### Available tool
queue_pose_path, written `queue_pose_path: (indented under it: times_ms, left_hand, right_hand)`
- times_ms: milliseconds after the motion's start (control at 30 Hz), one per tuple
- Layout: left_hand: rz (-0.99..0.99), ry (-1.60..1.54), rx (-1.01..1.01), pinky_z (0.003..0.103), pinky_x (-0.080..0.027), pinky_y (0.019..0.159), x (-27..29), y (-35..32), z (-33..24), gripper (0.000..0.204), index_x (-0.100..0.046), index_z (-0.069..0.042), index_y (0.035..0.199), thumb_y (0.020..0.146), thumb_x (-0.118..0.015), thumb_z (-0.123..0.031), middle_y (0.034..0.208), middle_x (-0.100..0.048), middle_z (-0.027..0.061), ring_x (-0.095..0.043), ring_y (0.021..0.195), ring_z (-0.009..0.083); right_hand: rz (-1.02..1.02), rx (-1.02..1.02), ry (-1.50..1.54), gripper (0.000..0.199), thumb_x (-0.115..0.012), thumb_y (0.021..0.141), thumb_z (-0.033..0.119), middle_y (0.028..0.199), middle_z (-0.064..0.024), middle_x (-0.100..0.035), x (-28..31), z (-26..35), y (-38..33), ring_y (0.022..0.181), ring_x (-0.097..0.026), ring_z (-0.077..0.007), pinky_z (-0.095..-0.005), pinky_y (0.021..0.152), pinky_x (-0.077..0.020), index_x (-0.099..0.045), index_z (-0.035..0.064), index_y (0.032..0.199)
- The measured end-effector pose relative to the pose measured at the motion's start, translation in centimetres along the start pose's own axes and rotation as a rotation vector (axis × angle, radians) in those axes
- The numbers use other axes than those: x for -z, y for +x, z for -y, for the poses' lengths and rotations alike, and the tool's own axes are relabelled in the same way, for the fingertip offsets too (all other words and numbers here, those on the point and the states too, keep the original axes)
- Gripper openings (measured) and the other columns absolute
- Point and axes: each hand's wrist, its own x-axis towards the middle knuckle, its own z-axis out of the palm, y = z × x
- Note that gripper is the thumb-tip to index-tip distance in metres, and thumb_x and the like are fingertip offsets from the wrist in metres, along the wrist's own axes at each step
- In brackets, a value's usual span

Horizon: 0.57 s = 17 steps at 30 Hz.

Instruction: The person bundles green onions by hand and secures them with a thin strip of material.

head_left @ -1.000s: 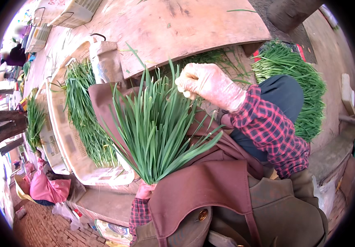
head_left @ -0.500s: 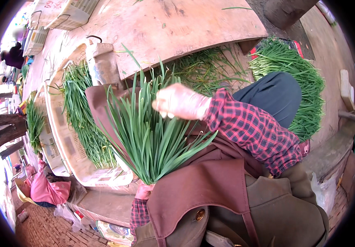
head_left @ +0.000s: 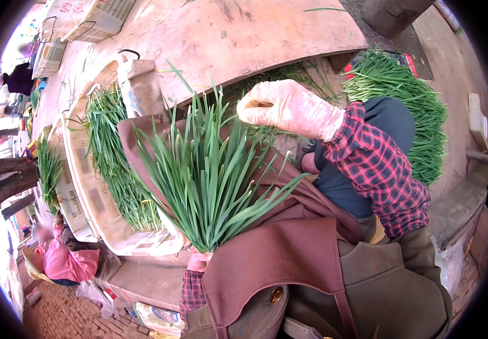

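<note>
A fanned bunch of long, flat green leaves, which look like garlic chives (head_left: pixel 215 186), stands over my lap. My left hand (head_left: pixel 198 261) is closed round its base, partly hidden by the brown apron (head_left: pixel 272 254). To the right of the leaf tips, my right hand (head_left: pixel 292 110) is raised in a pale, thin glove. Its fingers are curled with the tips pressed together, and whatever may be between them is too small to make out. That hand is apart from most of the bunch.
At left, a cream plastic crate (head_left: pixel 88 192) holds more chives (head_left: pixel 116 158). Another heap of chives (head_left: pixel 419 127) lies at right beyond my knee. A wooden board (head_left: pixel 255 39) spans the far side, with loose leaves under its edge. A person in pink (head_left: pixel 71 263) sits far left.
My right hand has moved right and up, away from the middle of the bunch, and its fingers are curled. The leaves have spread slightly; my left hand keeps its hold.
</note>
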Motion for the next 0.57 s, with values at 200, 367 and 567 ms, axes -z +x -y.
queue_pose_path:
  times_ms: [200,367,567]
  left_hand:
    - [0.006,-0.010,0.010,0.035,-0.055,0.083,0.6,-0.1,0.2,0.047,-0.056,-0.001,0.122,0.079,-0.073,-0.002,0.105,-0.070,0.0077,-0.069,0.090,0.0226]
    - [0.016,-0.023,0.023,0.036,-0.055,0.083,1.3,0.1,0.3,0.051,-0.055,0.000,0.126,0.079,-0.074,-0.002,0.106,-0.070,0.0077,-0.069,0.090,0.0228]
    - [-0.001,-0.039,0.005,0.036,-0.055,0.083,3.3,-2.3,2.7,0.055,-0.053,0.000,0.129,0.079,-0.074,-0.002,0.107,-0.070,0.0077,-0.069,0.091,0.0229]
  right_hand:
    - [0.231,0.002,-0.032,0.048,-0.075,0.081,0.047,0.089,-0.0156,-0.064,-2.4,0.8,1.8,0.089,-0.064,-0.0295,-0.0372,0.078,-0.0511,-0.066,0.0003,0.092]
    - [0.141,0.258,-0.078,0.028,-0.060,0.096,0.028,0.072,-0.0089,-0.062,-7.0,-0.9,1.8,0.064,-0.062,-0.0228,-0.0333,0.062,-0.0499,-0.063,0.0039,0.084]
    - [-0.037,-0.173,0.496,0.019,-0.060,0.096,0.016,0.082,-0.0083,-0.067,-3.9,-0.4,2.2,0.073,-0.065,-0.0135,-0.0276,0.070,-0.0534,-0.066,-0.0019,0.093]
